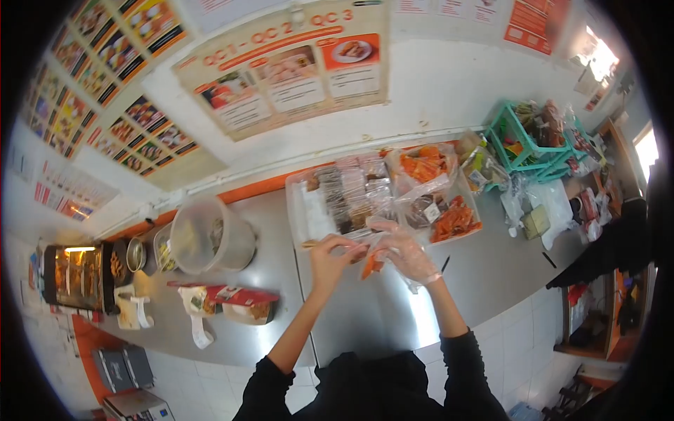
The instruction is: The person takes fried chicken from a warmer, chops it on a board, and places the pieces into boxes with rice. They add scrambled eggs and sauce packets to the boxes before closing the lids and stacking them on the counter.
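Observation:
My left hand (335, 258), bare, is closed in a pinch over the front edge of the white tray (295, 210). What its fingertips grip is not clear; a short light-brown stick-like end shows beside the knuckles. Close by on the right, my right hand (407, 254) wears a clear plastic glove and has its fingers closed on an orange food piece (372, 265). Behind both hands, the tray carries rows of dark wrapped food packets (337, 200), a clear bag of orange food (423, 165) and more orange pieces (455, 219).
On the left stand a large clear tub (210, 238), a red-and-white food box (246, 305) and a lit warming cabinet (76, 276). A teal basket (523, 140) of bagged goods is at the back right. A dark sleeve (611, 245) reaches in from the right.

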### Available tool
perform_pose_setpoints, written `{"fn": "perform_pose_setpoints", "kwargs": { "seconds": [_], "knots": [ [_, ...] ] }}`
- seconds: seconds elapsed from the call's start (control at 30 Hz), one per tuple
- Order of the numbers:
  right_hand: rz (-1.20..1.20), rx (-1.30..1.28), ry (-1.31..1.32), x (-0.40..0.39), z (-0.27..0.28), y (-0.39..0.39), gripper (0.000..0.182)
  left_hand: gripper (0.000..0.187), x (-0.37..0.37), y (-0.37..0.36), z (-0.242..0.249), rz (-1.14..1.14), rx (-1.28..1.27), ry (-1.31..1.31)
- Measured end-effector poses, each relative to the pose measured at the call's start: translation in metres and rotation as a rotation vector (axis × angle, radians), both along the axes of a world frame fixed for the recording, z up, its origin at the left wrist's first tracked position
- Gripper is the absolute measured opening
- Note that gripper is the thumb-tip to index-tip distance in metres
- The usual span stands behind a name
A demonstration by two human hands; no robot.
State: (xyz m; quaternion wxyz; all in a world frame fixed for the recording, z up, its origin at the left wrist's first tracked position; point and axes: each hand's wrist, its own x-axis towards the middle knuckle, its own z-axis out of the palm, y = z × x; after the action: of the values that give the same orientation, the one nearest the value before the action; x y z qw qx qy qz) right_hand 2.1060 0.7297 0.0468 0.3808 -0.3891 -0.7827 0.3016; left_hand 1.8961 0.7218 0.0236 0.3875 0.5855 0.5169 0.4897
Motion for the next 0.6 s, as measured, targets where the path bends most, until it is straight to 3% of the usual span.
{"fn": "perform_pose_setpoints", "kwargs": {
  "seconds": [0.03,0.13,0.33,0.4,0.47,0.53,0.6],
  "knots": [
    [-0.012,-0.051,0.038,-0.018,-0.003,-0.008,0.015,0.017,-0.001,-0.003,-0.006,-0.001,-0.031,-0.06],
    [-0.056,-0.53,0.146,-0.054,-0.01,-0.023,0.016,0.019,-0.039,-0.028,-0.019,0.045,-0.115,-0.195],
    [0.226,-0.569,0.23,-0.174,-0.055,-0.089,0.009,0.011,-0.167,-0.119,0.012,0.191,-0.189,-0.106],
    [0.295,-0.423,0.158,-0.227,-0.08,-0.113,0.01,0.007,-0.218,-0.152,0.013,0.375,0.006,-0.086],
    [0.356,-0.269,0.273,-0.282,-0.095,-0.13,0.013,0.005,-0.277,-0.181,0.008,0.523,-0.023,-0.093],
    [0.356,-0.575,0.422,-0.335,-0.128,-0.146,0.017,0.006,-0.327,-0.208,0.01,0.602,-0.028,0.014],
    [0.267,-0.667,0.316,-0.371,-0.154,-0.147,0.021,0.008,-0.351,-0.226,0.026,0.63,-0.008,-0.047]
  ]
}}
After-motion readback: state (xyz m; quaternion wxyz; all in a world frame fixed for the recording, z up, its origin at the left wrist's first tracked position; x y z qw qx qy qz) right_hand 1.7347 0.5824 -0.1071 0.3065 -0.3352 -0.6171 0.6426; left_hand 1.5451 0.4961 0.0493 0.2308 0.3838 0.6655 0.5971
